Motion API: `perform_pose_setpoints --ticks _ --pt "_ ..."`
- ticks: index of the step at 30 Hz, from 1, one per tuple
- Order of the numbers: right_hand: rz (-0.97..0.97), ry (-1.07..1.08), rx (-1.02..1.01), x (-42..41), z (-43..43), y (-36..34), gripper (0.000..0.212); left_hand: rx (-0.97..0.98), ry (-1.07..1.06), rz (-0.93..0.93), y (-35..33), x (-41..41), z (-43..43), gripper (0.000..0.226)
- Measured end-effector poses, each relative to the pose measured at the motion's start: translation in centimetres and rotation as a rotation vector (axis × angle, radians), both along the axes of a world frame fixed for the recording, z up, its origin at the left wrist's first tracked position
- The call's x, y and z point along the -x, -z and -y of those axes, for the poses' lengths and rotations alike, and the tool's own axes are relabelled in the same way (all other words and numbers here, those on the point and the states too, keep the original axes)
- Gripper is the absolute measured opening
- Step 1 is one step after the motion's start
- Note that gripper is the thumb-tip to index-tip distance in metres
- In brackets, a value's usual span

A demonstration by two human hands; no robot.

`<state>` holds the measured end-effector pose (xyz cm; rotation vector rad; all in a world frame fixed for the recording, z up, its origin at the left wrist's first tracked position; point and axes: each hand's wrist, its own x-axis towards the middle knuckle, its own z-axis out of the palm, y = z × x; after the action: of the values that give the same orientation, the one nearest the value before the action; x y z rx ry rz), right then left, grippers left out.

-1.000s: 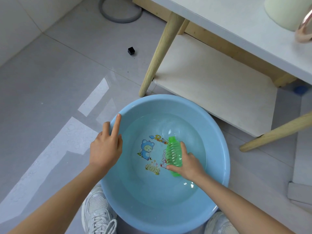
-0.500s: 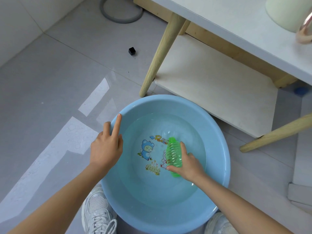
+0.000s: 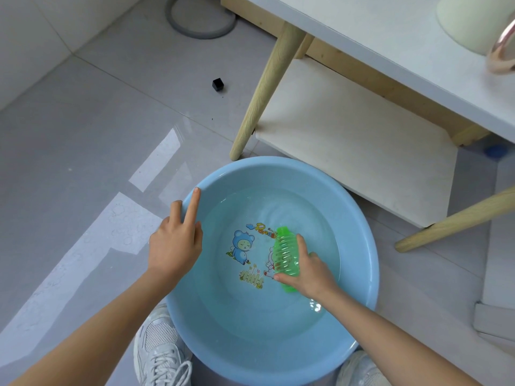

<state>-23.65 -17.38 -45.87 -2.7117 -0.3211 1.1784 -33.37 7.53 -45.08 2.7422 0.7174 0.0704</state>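
So, the green ribbed bottle (image 3: 284, 254) is being held on its side in the water (image 3: 245, 302), a bit right of the middle of the blue basin (image 3: 372, 246), with one end pointed away from the person. It's gripped around its near half by the right hand (image 3: 309, 274), thumb along the left side and fingers curled over the right side. How deep it's dunked can't really be told, but ripples can be seen around the far end. Just beside it, on the basin floor, a cartoon print (image 3: 243, 245) of a little blue bear and a fence is visible through the water.

The basin's left rim is held by the left hand (image 3: 175, 246): the index finger is stretched out straight along the edge, the thumb is tucked inside the wall, and the other fingers are hooked over the outside.

The basin is set on a glossy grey tiled floor (image 3: 83, 140), with white sneakers (image 3: 158, 355) seen right under its near edge, one on each side. Just behind it stands a white table (image 3: 390, 37) on pale wooden legs (image 3: 264, 87), with a lower shelf (image 3: 356, 140). A cream container with a coppery ring handle (image 3: 468, 20) is parked on the tabletop at the far right. Well apart on the floor, a small black cube (image 3: 218, 84) and a grey ring (image 3: 200, 23) can be spotted.
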Motion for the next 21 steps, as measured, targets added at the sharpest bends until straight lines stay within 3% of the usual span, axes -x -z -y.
perform_pose_setpoints --ticks 21 --pt "0.104 0.077 -0.105 -0.8 -1.6 0.3 0.112 -0.011 0.006 0.002 0.0 0.0 0.0 0.068"
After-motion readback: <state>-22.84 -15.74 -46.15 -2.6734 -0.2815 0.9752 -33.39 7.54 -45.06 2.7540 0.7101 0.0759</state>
